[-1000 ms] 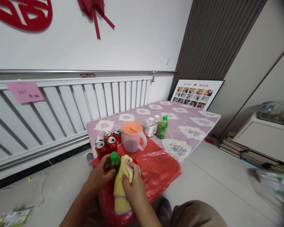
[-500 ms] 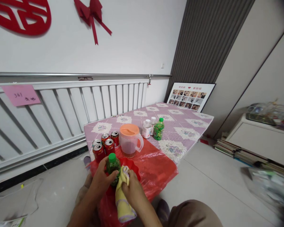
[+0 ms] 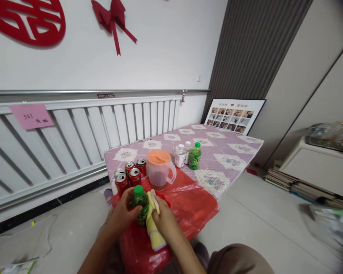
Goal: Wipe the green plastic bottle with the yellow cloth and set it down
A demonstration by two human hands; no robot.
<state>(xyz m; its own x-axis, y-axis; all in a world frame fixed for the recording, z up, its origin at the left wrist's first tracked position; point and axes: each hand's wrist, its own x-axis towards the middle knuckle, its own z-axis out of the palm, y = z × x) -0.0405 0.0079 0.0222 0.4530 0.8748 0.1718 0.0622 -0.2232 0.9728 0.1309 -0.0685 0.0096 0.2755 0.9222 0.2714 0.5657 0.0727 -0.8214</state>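
My left hand [image 3: 127, 209] is wrapped around a green-capped plastic bottle [image 3: 141, 203] with a green label, held upright over red plastic sheeting [image 3: 185, 201]. Bunched in my right hand [image 3: 163, 215] is a yellow cloth [image 3: 156, 232] with a pale purple edge, hanging down right beside the bottle. Behind the two hands, a clear pitcher [image 3: 157, 173] with an orange lid has a little liquid at its bottom. To its left stand several opened drink cans [image 3: 135, 177], mostly red. Part of a red dish behind the cloth is hidden by my right hand.
Past the pitcher, two white-capped bottles [image 3: 180, 156] and another green bottle [image 3: 194, 156] stand on the flowered tablecloth [image 3: 211, 180]. A white radiator [image 3: 82, 129] runs along the wall. A framed photo board [image 3: 234, 116] leans at the table's far end. Books [image 3: 291, 184] are stacked at right.
The yellow cloth's hanging end has drawn up and in, and my right hand sits slightly higher against the bottle. The whole view has shifted a little.
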